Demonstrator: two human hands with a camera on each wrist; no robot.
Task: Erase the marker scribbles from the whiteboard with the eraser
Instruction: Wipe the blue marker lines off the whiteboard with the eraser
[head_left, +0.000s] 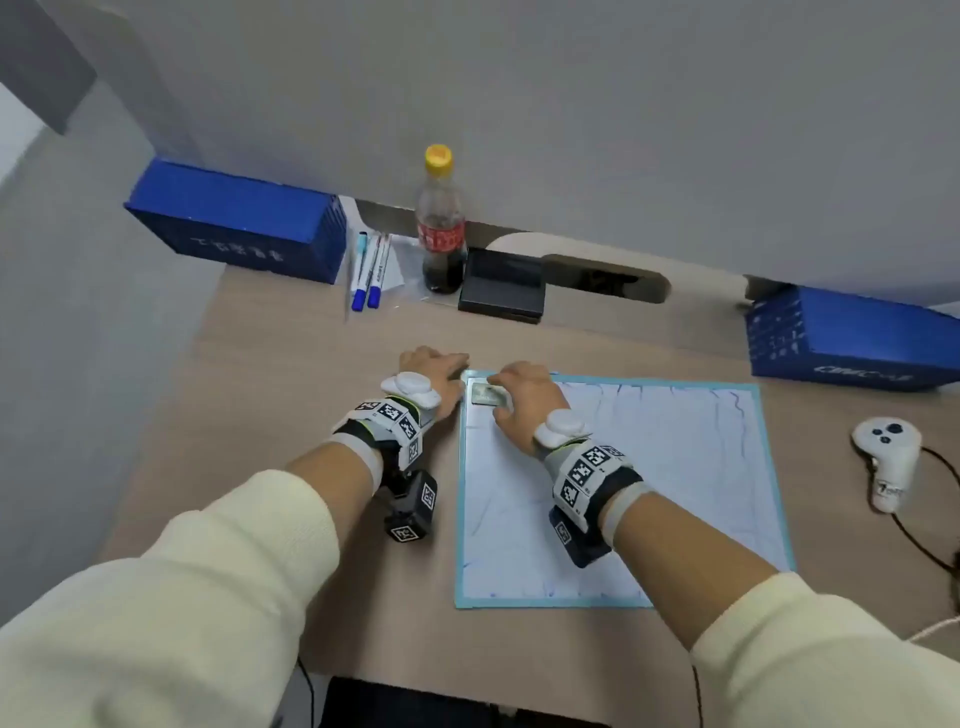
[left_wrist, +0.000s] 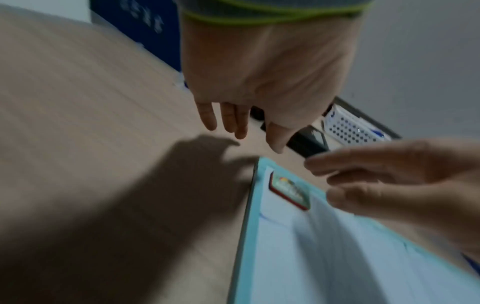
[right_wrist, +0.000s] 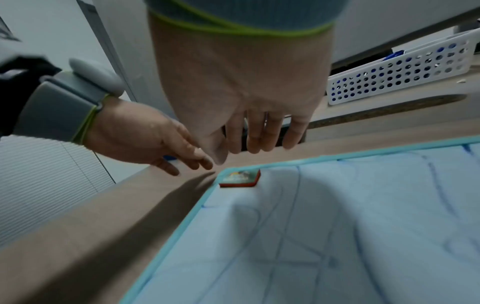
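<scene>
The right hand (head_left: 524, 397) hangs over the far left corner of the whiteboard (head_left: 675, 467), and from the head view it seems to cover the eraser (head_left: 487, 396); the right wrist view shows instead that its fingers (right_wrist: 255, 133) are loose and straight, clear above the eraser and holding nothing. The eraser, with a red rim and a printed top, lies flat on the board tight in that corner. The left hand (head_left: 434, 371) is just beside the board's left edge, palm down over the table (head_left: 291, 364), fingers relaxed and spread, gripping nothing; the left wrist view shows its shadow on the wood below it. Faint blue marker scribbles (head_left: 727, 415) run across the board, clearer in the right wrist view. Only the wrist views show a white perforated basket (right_wrist: 400, 74) at the back of the table with something blue inside; what it is I cannot tell. Beyond the hands stand a cola bottle (head_left: 440, 223), partly filled with dark liquid, two blue-capped markers (head_left: 369, 270), a black box (head_left: 503, 286) and two blue boxes (head_left: 239, 218). A white controller (head_left: 885, 457) lies at the right.
</scene>
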